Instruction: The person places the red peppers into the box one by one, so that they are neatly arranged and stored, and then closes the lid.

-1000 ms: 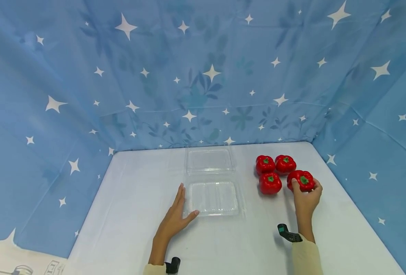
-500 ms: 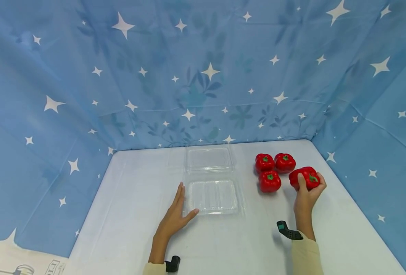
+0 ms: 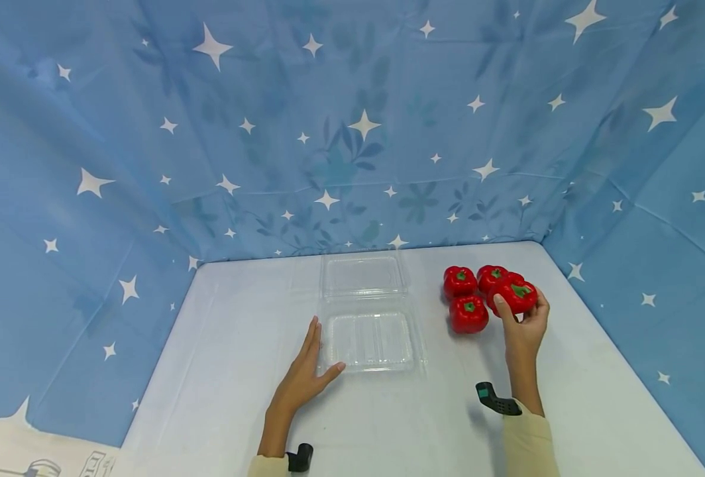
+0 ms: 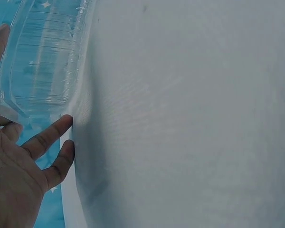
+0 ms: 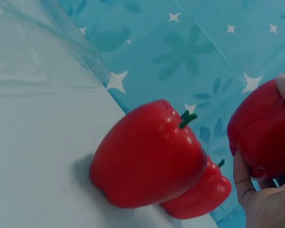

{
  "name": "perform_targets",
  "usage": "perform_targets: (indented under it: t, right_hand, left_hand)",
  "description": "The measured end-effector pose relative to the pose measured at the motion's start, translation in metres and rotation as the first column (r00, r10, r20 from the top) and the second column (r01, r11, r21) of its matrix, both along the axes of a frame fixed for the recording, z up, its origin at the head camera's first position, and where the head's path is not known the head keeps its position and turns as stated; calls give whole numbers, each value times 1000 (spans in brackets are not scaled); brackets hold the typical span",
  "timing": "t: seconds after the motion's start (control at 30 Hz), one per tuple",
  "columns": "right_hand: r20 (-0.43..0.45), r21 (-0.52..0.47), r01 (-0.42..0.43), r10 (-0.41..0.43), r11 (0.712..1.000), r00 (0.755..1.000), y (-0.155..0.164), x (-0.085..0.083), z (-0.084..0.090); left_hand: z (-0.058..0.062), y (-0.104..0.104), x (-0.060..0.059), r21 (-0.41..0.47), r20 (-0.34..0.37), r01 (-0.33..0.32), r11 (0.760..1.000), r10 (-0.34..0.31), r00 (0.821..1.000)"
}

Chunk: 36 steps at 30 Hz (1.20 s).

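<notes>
In the head view my right hand grips a red bell pepper with a green stem, thumb on its near left side and fingers round the right. That pepper also shows at the right edge of the right wrist view. Three more red bell peppers stand close together on its left and behind it: a front one, a back left one and a back right one, partly covered by the held pepper. My left hand, fingers extended, rests at the left side of a clear plastic clamshell box.
The box's lid lies folded back behind its base. A white-covered table bears everything, with a blue star-patterned curtain at its back and sides. Dark wrist devices sit on both wrists.
My right hand first tilts the pepper and shifts a little right, then brings it left and up, so it overlaps the back right pepper. The left hand stays put.
</notes>
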State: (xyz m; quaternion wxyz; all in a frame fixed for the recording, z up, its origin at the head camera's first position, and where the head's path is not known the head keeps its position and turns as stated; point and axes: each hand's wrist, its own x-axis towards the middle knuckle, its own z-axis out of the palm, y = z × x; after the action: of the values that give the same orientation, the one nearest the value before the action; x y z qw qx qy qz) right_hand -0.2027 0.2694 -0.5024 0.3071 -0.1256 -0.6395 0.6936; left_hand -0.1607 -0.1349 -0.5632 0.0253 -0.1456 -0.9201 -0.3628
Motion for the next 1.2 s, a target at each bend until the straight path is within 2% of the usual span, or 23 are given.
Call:
perform_targets:
  t: [0.13,0.27,0.47,0.6,0.83,1.07,1.2]
  right_hand:
    - [-16,68,-65,66,996,998,-11,-4,3]
    - [-24,85,-152,155,985,988,-27,-7,5]
    - [80,129,-269,260,955,962,-49,-8,9]
    - [133,150,-361,343,920,930,-64,-12,10]
    - [245,163,-482,438,861,865,-85,-14,5]
    - [274,286,-558,492,779,826,-102,-18,-7]
    - [327,344,-593,500,728,802,-111,-21,-11]
  left_hand:
    - [1,0,0,-4,-5,-7,1000,7,1000]
    - [1,-1,0,7,-11,-11,1000,11,1000]
    - [0,0,1,9,-15,-11,1000,11,1000]
    - [0,0,-1,21,-24,-16,1000,16,1000]
    - [1,1,-1,6,9,-4,1000,4,1000]
    - [0,1,1,24,-24,-14,1000,15,1000]
    - [-1,2,1,25,-39,-27,999,28,999]
